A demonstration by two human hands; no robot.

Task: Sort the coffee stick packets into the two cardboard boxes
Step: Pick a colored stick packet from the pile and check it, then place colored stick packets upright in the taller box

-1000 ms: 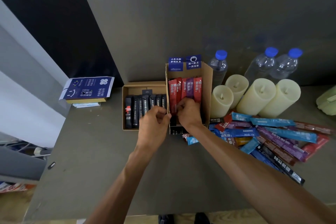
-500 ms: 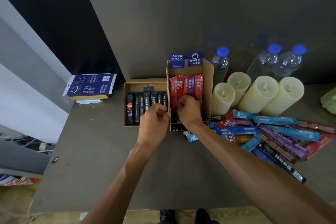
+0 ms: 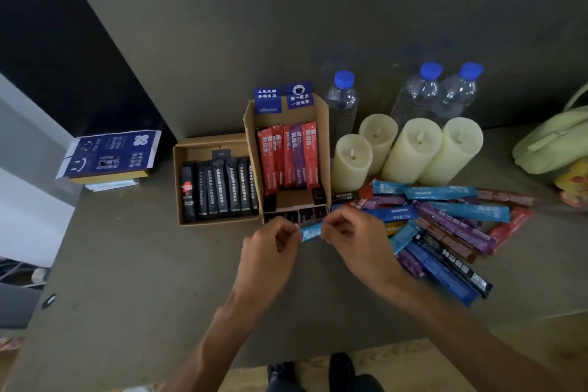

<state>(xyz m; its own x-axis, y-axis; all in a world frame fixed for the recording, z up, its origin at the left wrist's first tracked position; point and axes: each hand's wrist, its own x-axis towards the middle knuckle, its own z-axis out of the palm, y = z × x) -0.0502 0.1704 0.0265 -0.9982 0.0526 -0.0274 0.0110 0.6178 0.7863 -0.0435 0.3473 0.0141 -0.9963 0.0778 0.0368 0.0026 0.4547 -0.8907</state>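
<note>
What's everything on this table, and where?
low cardboard box: one, brown, centre-left
black packets: several, black, inside it
tall cardboard box: one, brown, centre
red and purple packets: about five, inside it
loose packets: many, mixed colours, heaped right
light blue packet: one, between the hands
candles: four, cream, behind the heap
water bottles: three, blue-capped, behind candles
printed box: one, blue, far left
bag: one, green, right edge
left hand: pinches that packet
right hand: pinches its other end

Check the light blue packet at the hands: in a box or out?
Out: left hand and right hand pinch the light blue packet before the taller box.
</note>
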